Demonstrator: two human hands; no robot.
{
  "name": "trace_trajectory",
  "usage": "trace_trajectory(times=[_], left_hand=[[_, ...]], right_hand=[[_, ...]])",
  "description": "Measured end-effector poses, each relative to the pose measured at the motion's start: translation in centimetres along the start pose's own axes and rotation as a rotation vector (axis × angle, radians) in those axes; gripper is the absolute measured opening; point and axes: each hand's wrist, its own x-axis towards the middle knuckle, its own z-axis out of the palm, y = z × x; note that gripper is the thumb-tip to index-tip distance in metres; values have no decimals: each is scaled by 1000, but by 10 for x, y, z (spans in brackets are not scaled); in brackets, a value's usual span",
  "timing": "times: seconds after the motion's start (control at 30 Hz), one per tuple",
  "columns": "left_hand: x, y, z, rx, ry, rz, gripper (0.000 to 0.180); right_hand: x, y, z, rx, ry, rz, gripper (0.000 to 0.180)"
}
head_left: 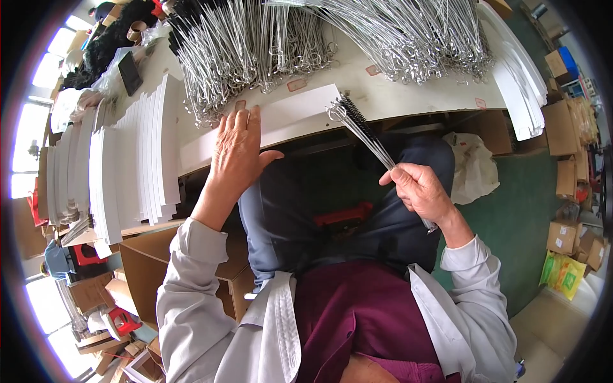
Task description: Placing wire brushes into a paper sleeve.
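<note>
The left hand (237, 150) lies flat on a white card (290, 115) at the edge of the table (408, 96). Its fingers are spread out and relaxed, with the palm down, and they point toward 12 o'clock. The thumb sticks out toward 3 o'clock, past the card's near edge. The right hand (421, 189) is closed around a small bunch of thin wire brushes (364, 131). The fingers curl tight on the wire stems. The brushes slant up toward 11 o'clock from the right hand, and a bit of wire pokes out under the hand toward 5 o'clock. The far ends of the brushes, with little wire loops and black bristles, rest on the right corner of the white card. The two hands are apart, with the left hand at 9 o'clock from the brush tips. Behind the card, toward 12 o'clock, a big pile of wire brushes (268, 45) covers the table. At 9 o'clock from the left hand, stacks of white cards (137, 159) stand in rows. Below the hands are the person's dark trousers (300, 204). A brown cardboard box (147, 268) sits on the floor at 7 o'clock from the left hand. A white plastic bag (476, 169) lies at 2 o'clock from the right hand.
</note>
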Motion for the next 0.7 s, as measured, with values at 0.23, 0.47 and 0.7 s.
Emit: trace_trajectory(times=[0.23, 0.47, 0.7], left_hand=[[-11, 2, -20, -192, -155, -211, 41], [-7, -22, -57, -696, 78, -648, 15], [34, -41, -85, -1672, 435, -796, 41]], right_hand=[[-6, 3, -10, 9, 29, 0, 38], [-7, -4, -2, -113, 32, -66, 35], [-12, -22, 27, -222, -135, -128, 35]])
